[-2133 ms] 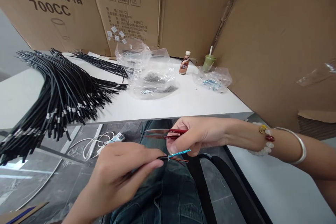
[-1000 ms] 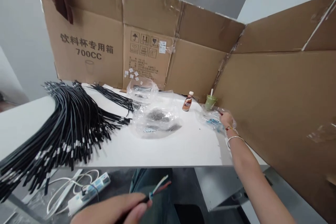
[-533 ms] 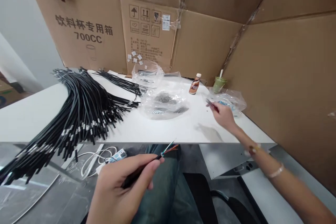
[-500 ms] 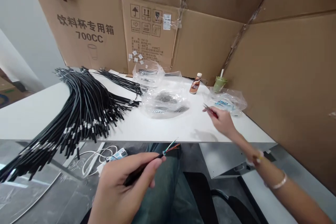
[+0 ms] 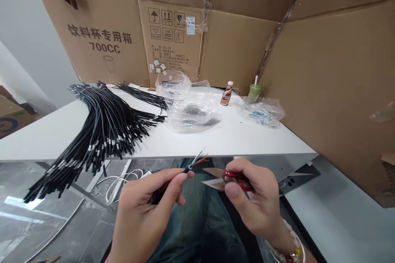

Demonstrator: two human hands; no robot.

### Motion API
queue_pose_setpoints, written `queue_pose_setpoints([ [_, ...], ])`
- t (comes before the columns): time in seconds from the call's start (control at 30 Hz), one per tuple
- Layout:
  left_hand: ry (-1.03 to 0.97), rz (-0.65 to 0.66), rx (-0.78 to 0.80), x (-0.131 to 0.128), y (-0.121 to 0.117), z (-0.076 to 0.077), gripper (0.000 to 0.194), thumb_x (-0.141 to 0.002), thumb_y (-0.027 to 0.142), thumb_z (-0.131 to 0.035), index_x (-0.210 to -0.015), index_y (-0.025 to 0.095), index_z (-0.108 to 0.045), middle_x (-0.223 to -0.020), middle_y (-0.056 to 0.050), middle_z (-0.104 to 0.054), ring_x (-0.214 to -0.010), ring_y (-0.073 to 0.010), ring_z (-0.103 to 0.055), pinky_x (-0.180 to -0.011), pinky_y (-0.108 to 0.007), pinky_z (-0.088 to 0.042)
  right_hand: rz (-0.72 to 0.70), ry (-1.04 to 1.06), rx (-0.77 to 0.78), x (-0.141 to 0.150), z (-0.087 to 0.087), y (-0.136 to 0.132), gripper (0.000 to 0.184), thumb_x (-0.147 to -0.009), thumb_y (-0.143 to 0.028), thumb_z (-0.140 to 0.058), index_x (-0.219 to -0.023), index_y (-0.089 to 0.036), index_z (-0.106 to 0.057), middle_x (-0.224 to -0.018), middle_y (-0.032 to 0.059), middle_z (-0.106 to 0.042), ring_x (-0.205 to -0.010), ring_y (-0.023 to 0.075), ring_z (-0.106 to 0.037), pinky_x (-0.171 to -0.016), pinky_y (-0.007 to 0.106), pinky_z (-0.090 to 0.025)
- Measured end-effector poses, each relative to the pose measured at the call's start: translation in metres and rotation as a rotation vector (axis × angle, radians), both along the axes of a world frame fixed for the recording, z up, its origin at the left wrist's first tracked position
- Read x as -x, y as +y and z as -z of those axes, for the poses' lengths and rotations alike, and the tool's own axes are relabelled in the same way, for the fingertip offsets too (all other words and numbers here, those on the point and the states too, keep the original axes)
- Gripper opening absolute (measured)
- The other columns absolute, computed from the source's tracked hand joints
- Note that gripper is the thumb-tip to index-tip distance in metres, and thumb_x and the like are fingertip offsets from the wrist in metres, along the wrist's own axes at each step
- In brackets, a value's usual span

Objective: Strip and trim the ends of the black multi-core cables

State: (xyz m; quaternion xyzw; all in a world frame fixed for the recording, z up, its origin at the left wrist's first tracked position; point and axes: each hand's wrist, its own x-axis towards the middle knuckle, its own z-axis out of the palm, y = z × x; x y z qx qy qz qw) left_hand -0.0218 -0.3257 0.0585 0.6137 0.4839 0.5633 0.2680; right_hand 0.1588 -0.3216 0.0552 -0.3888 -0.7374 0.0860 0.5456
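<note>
Black cable (image 5: pixel 186 170): held just in front of the near edge of a white table (image 5: pixel 173 144), above a pair of jeans (image 5: pixel 197 218). Ends in a fan of thin coloured wires (image 5: pixel 197 160), splayed upward and to the right, overlapping the table edge in view.

Pinched close to this end by the left hand (image 5: pixel 151 207). Presses with a nearly straight forefinger on the far side and a thumb along the near side; curls the remaining fingers beneath, partly hidden.

Also in front of the table's near edge, farther right: red-handled snips (image 5: pixel 237 175), gripped in the right hand (image 5: pixel 257 197). Bends the forefinger over the handles, sets the thumb on the near side, hides most of the other fingers from sight. Aims parted blades left, near the wires but apart from them. Slants down at the wrist, away from the table, with a beaded bracelet (image 5: pixel 296 251) around it.

On the table's left side, reaching past its near edge: a thick bundle of black cables (image 5: pixel 111 127). At the table's middle: clear plastic bags (image 5: pixel 194 117). Toward its far right: a brown bottle (image 5: pixel 226 95) and a green cup (image 5: pixel 253 93). Behind the table: tall cardboard panels (image 5: pixel 240 45).
</note>
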Motion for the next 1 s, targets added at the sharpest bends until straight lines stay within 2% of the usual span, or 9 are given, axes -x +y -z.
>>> queue_pose_setpoints([
  [0.1, 0.039, 0.017, 0.031, 0.002, 0.001, -0.003, 0.027, -0.085, 0.025, -0.056, -0.059, 0.023, -0.064, -0.047, 0.008, -0.056, -0.047, -0.0081, -0.052, -0.056, -0.018, -0.044, 0.116, -0.118, -0.096, 0.004, 0.001, 0.001, 0.033, -0.091, -0.043, -0.056, -0.07, -0.018, -0.055, -0.049, -0.0055, -0.047, -0.04, 0.0062, -0.037, -0.041, 0.02, -0.03],
  [0.3, 0.152, 0.097, 0.089, 0.01, 0.006, 0.0, 0.041, -0.09, 0.032, -0.049, -0.051, 0.02, -0.051, -0.046, 0.006, -0.052, -0.044, -0.0076, -0.048, -0.049, -0.019, -0.038, 0.172, -0.233, -0.183, 0.006, -0.001, 0.005, 0.046, -0.095, -0.048, -0.051, -0.064, -0.015, -0.058, -0.046, -0.0046, -0.048, -0.039, 0.0062, -0.04, -0.043, 0.021, -0.031],
  [0.57, 0.061, 0.022, 0.117, 0.002, 0.004, 0.0, 0.038, -0.087, 0.031, -0.053, -0.05, 0.02, -0.052, -0.045, 0.006, -0.048, -0.044, -0.0077, -0.044, -0.048, -0.021, -0.034, 0.198, -0.271, -0.216, 0.007, -0.003, 0.01, 0.049, -0.095, -0.047, -0.052, -0.062, -0.012, -0.061, -0.045, -0.0052, -0.046, -0.04, 0.0052, -0.038, -0.043, 0.022, -0.03],
  [0.8, 0.163, 0.126, 0.011, 0.012, 0.013, 0.007, 0.041, -0.09, 0.029, -0.051, -0.05, 0.019, -0.05, -0.044, 0.007, -0.051, -0.041, -0.0055, -0.046, -0.044, -0.017, -0.036, 0.224, -0.301, -0.244, 0.005, -0.001, 0.01, 0.049, -0.095, -0.048, -0.053, -0.061, -0.013, -0.061, -0.046, -0.0049, -0.047, -0.04, 0.0057, -0.04, -0.044, 0.022, -0.03],
  [1.0, 0.19, 0.128, 0.021, 0.012, 0.014, 0.006, 0.042, -0.092, 0.029, -0.049, -0.051, 0.019, -0.05, -0.044, 0.007, -0.051, -0.041, -0.0051, -0.047, -0.044, -0.016, -0.036, 0.246, -0.335, -0.267, 0.005, -0.001, 0.01, 0.05, -0.096, -0.048, -0.05, -0.061, -0.014, -0.06, -0.045, -0.0052, -0.047, -0.039, 0.0059, -0.04, -0.044, 0.022, -0.029],
])
